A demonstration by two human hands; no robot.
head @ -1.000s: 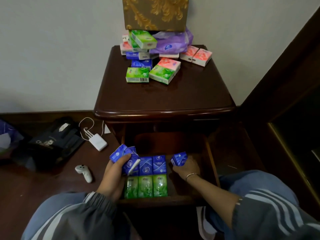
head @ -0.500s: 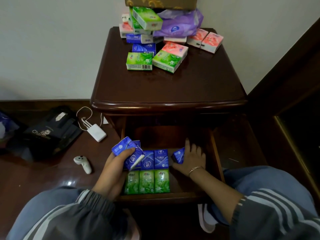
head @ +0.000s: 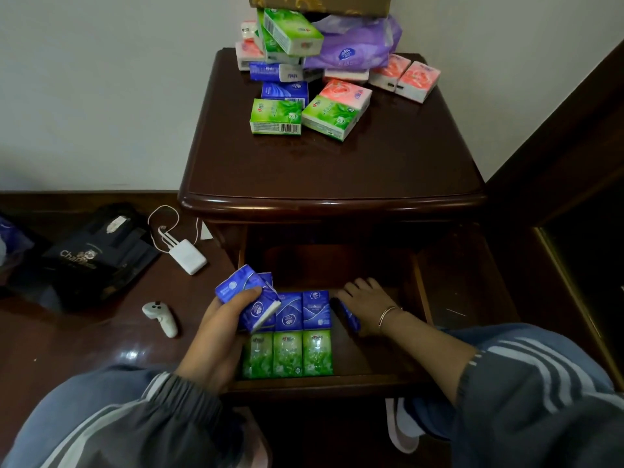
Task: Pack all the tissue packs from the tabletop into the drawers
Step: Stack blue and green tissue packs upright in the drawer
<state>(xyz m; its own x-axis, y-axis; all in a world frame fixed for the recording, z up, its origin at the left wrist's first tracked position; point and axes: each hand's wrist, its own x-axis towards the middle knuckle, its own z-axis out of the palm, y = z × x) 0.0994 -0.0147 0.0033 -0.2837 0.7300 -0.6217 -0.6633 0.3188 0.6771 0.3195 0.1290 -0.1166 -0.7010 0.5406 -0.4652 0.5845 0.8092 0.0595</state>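
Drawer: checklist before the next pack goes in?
1. Drawer open, bare floor right of the rows: ok.
2. Green row and blue row lying flat, aligned: ok.
3. Loose blue pack under the right hand seated flat: not ok, it stands tilted on edge.
4. Right hand gripping it or only resting on it: cannot tell.
5. Left hand holds more blue packs: ok.
6. Tabletop cleared: not ok, a pile of packs sits there.
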